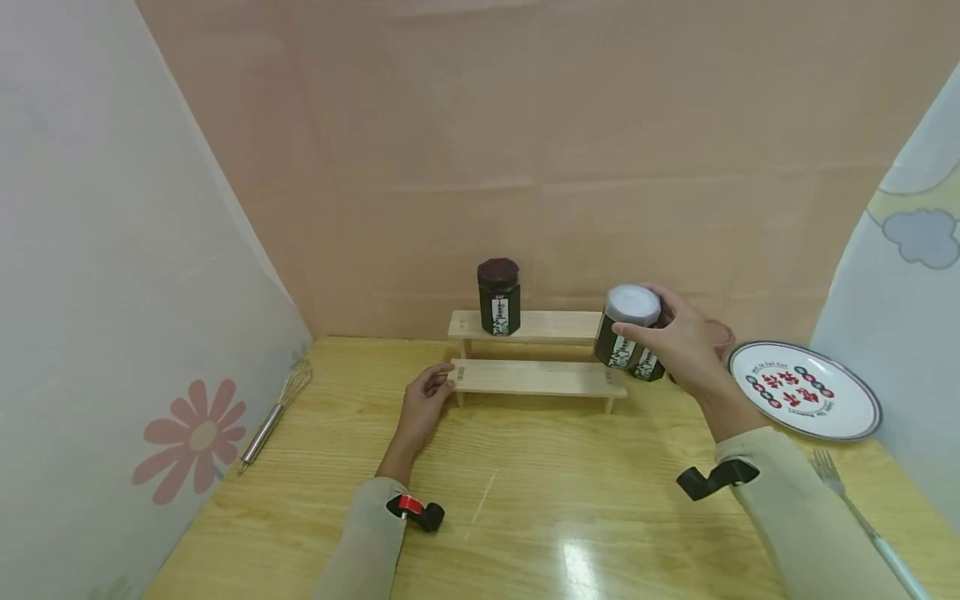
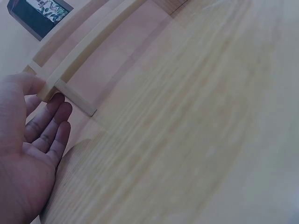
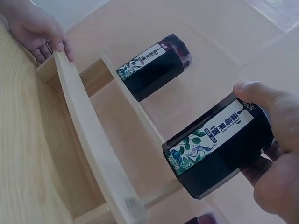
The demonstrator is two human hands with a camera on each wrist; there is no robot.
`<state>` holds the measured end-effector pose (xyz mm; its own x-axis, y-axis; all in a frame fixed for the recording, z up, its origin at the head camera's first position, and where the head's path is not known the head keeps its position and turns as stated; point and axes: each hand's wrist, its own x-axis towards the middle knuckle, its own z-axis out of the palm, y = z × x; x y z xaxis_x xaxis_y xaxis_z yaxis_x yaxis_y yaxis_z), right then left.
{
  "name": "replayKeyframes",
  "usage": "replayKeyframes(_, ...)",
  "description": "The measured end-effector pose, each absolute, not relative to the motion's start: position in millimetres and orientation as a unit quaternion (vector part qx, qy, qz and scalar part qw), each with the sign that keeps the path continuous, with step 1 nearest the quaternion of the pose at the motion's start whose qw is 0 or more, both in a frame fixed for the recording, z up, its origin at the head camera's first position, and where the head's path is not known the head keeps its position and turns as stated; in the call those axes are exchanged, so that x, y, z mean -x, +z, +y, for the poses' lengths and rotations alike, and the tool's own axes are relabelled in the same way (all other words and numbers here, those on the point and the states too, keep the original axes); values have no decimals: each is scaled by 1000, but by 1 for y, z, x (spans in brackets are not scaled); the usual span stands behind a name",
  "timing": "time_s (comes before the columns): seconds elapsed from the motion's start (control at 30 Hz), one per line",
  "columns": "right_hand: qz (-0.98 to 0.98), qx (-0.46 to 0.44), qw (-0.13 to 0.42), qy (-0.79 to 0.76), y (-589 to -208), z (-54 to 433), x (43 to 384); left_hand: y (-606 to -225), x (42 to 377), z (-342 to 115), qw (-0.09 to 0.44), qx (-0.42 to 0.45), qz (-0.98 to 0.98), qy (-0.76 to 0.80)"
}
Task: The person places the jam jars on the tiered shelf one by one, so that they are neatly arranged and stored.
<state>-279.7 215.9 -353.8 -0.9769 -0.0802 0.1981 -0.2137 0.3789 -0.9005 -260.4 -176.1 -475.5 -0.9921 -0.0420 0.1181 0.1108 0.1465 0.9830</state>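
My right hand [image 1: 686,346] grips a dark jam jar [image 3: 217,147] near its lid, with the thumb on one side. The jar has a white label with blue print and leaves, and is held above the right end of a two-tier wooden rack [image 1: 536,377]. My left hand [image 1: 425,404] pinches the left end of the rack's lower board [image 2: 70,65], thumb above and fingers beneath. A similar jar [image 1: 499,300] stands upright on the upper board, left of centre. Another dark jar [image 1: 649,367] shows just behind the held one, partly hidden.
On the right lie a white oval plate [image 1: 761,357] with red characters and a fork [image 1: 855,508]. A round reddish-brown object [image 1: 720,335] is partly hidden behind my right hand. A whisk [image 1: 273,417] lies at the left near the wall.
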Motion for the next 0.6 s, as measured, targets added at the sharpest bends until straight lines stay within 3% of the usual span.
replayKeyframes(0.37, -801, -113, 27, 588, -342, 189, 309, -480, 263, -179, 55, 25, -757, -651)
replayKeyframes(0.6, -775, -122, 18, 620, -345, 174, 330, -503, 279, -182, 66, 22, -755, -652)
